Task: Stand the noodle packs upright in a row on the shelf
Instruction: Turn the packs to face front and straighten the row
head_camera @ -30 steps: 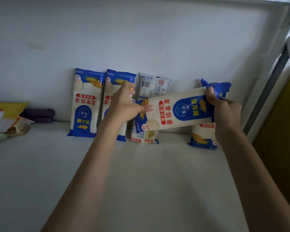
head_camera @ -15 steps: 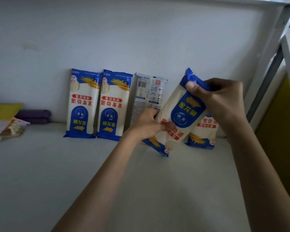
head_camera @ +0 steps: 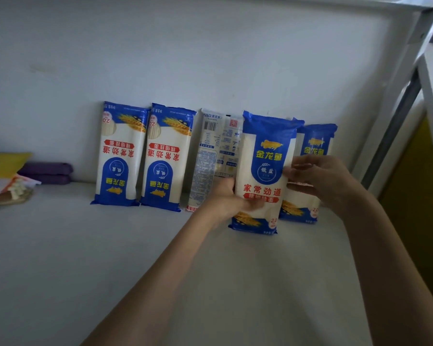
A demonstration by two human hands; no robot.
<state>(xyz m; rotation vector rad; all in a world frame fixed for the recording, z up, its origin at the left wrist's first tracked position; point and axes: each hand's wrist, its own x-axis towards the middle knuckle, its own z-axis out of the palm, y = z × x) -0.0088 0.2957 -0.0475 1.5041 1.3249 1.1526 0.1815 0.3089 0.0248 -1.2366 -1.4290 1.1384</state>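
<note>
Five blue-and-white noodle packs stand against the back wall of the white shelf (head_camera: 160,258). The two left packs (head_camera: 120,153) (head_camera: 168,158) are upside down. A third pack (head_camera: 214,156) shows its printed back. The fourth pack (head_camera: 265,151) stands upright, label the right way up, a little in front of the others, its bottom on the shelf. My left hand (head_camera: 223,201) grips its lower left edge, thumb across the front. My right hand (head_camera: 318,181) has straight fingers touching its right edge. The fifth pack (head_camera: 315,143) stands partly hidden behind my right hand.
At the far left lie a purple folded cloth (head_camera: 46,172), a yellow item (head_camera: 6,162) and some papers (head_camera: 10,187). A white frame post (head_camera: 385,121) rises at the right end of the shelf. Bare shelf surface lies in front of the packs.
The held pack swung from lying sideways to upright and now stands on the shelf between the third and fifth packs. My right hand slid from its top to its right side and opened.
</note>
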